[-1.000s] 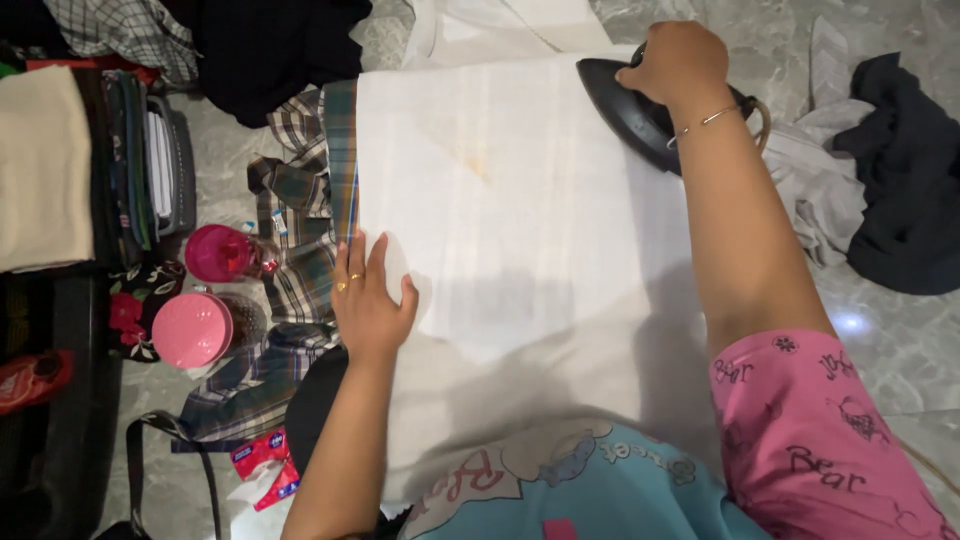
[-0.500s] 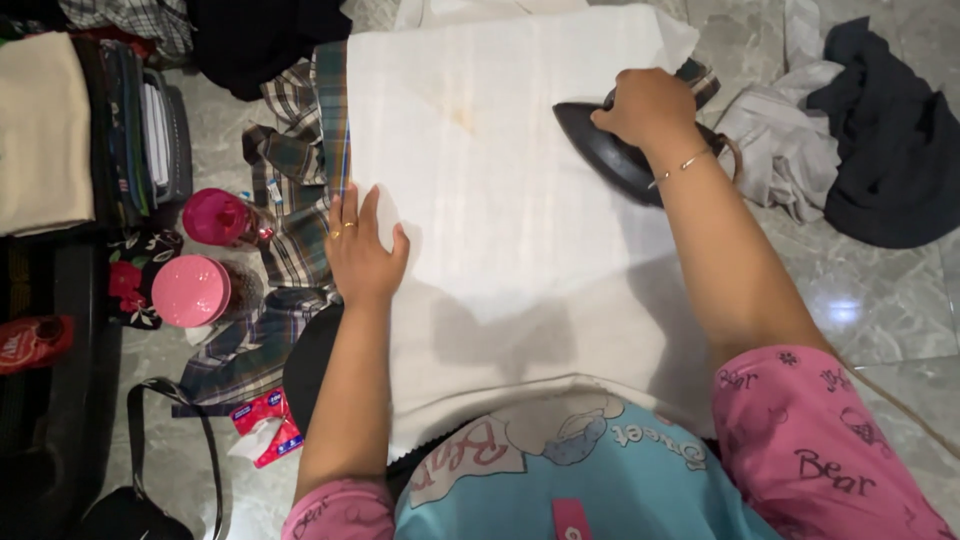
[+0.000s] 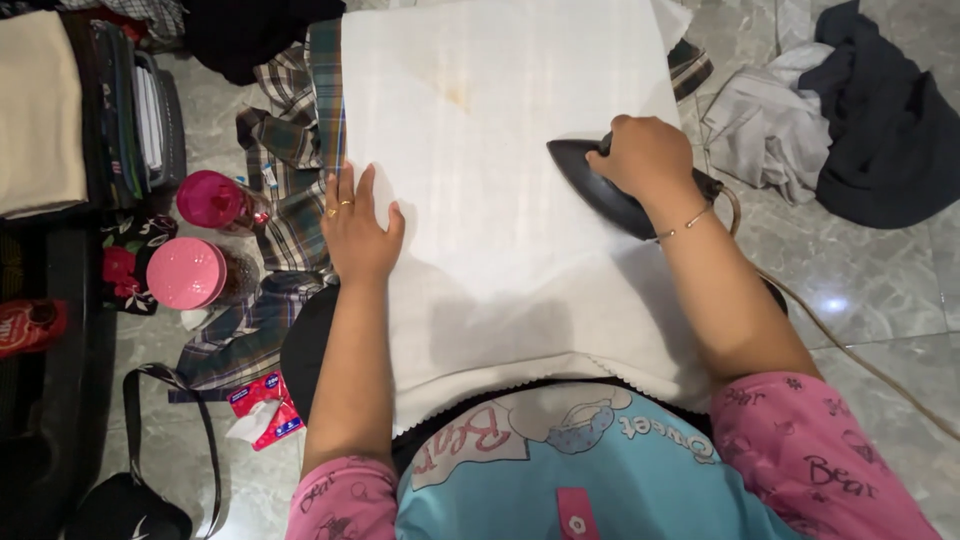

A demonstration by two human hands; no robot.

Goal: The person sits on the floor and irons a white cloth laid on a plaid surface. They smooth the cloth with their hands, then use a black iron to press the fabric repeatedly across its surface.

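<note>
A large white cloth (image 3: 500, 150) lies spread flat in front of me, with a faint yellowish stain near its far middle. My right hand (image 3: 648, 158) grips the handle of a black iron (image 3: 590, 188) that rests on the cloth's right side. Its cord (image 3: 850, 345) trails off to the right over the floor. My left hand (image 3: 357, 228) lies flat with fingers spread on the cloth's left edge, pressing it down. A plaid cloth (image 3: 290, 170) sticks out from under the white one on the left.
Two pink-lidded containers (image 3: 190, 272) stand on the floor at left, beside a stack of folded clothes (image 3: 60, 110). Crumpled grey and black garments (image 3: 850, 110) lie at the upper right. A black bag strap (image 3: 140, 420) and a small red packet (image 3: 262, 408) lie lower left.
My right hand has drawn the iron toward me along the cloth's right side. My left hand has stayed flat on the left edge.
</note>
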